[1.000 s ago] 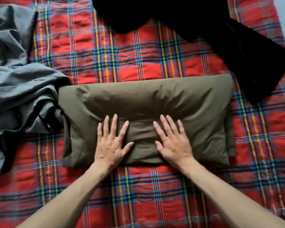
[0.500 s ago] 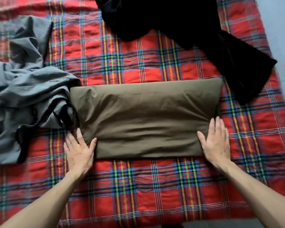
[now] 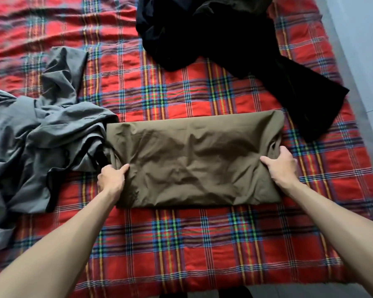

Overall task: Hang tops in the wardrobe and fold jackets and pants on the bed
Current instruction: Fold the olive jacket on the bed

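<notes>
An olive-green folded garment (image 3: 194,160) lies as a wide rectangle across the middle of the bed with the red plaid cover (image 3: 181,244). My left hand (image 3: 111,179) grips its left end, thumb on top and fingers tucked under. At the right end my right hand (image 3: 281,166) holds the fabric the same way. The cloth between them is creased and slightly bunched.
A crumpled grey garment (image 3: 35,151) lies at the left, touching the olive one's left end. A black garment (image 3: 224,39) sprawls at the top right, one leg or sleeve reaching toward the bed's right edge. A pale floor (image 3: 366,61) runs along the right.
My hands went from pressing flat on the middle of the olive garment to its two ends, and now they grip those ends. The fabric has wrinkled between them.
</notes>
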A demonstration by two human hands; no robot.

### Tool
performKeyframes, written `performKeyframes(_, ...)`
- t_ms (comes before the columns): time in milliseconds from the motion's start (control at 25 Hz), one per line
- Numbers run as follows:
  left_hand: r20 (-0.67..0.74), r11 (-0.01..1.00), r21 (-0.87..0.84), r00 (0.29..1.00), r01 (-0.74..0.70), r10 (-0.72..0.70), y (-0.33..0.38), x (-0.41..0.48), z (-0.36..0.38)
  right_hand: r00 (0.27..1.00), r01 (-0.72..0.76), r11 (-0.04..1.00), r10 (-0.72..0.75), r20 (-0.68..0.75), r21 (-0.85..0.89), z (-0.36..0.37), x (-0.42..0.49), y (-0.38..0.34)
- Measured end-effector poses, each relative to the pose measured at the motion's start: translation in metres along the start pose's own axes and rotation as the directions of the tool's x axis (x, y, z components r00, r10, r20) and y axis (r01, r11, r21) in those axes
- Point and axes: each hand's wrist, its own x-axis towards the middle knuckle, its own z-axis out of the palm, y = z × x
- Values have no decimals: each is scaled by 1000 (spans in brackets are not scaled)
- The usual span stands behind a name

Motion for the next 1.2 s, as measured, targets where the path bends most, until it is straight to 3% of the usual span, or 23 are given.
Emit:
performKeyframes(120,27,961,78,964,-265,263,29,-24,-25,995,101,995,-101,6,-12,-17,-16,-25)
performKeyframes(240,29,848,78,851,-524,524,76,-64,-76,979,204,979,-203,20,-14,-51,-48,-68)
performKeyframes(560,232,537,148,557,-830,797,148,-165,-199,953,302,952,-302,-5,48,-146,-171,-138)
performKeyframes(600,265,469,155,494,-870,828,151,-180,-216,954,300,953,-298,-41,51,-161,-198,-141)
performKeyframes(800,408,146,152,197,-978,891,157,-261,-298,951,252,959,-222,-215,127,-217,-330,-148)
performKeyframes(960,472,-114,61,-72,-992,879,141,-354,-355,938,138,974,-71,-340,179,-262,-456,-121)
performKeyframes(1200,625,-499,-85,-436,-863,648,64,-515,-401,890,-15,975,114,-441,223,-310,-643,-39)
